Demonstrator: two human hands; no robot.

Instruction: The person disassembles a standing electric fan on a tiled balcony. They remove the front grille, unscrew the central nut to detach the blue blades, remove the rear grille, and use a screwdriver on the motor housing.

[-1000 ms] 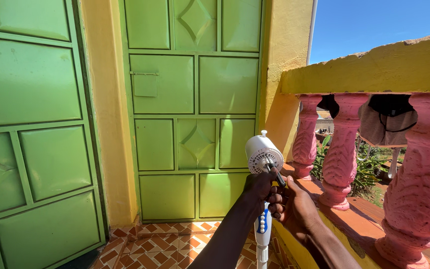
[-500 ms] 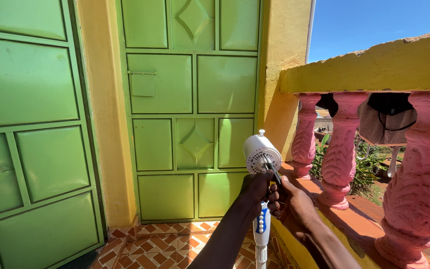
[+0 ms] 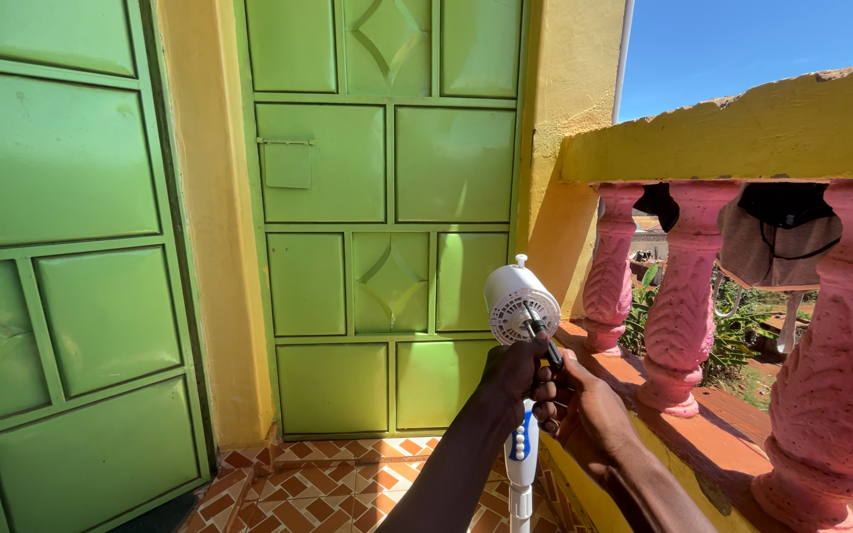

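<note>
A white fan motor head (image 3: pixel 519 301) sits atop a white stand pole (image 3: pixel 521 464) with blue buttons, in front of me at lower centre. My left hand (image 3: pixel 509 373) grips the neck of the fan just under the motor head. My right hand (image 3: pixel 581 405) holds a dark-handled screwdriver (image 3: pixel 543 342) whose tip points into the vented rear face of the motor head. No blades or grille are on the fan.
Green panelled metal doors (image 3: pixel 387 217) stand ahead and a second green door (image 3: pixel 61 266) at the left, set in yellow walls. A pink baluster railing (image 3: pixel 678 296) with a yellow top rail runs along the right. The floor (image 3: pixel 328 484) has orange and white tiles.
The view shifted slightly; both hands stay on the fan and the screwdriver, with almost no movement.
</note>
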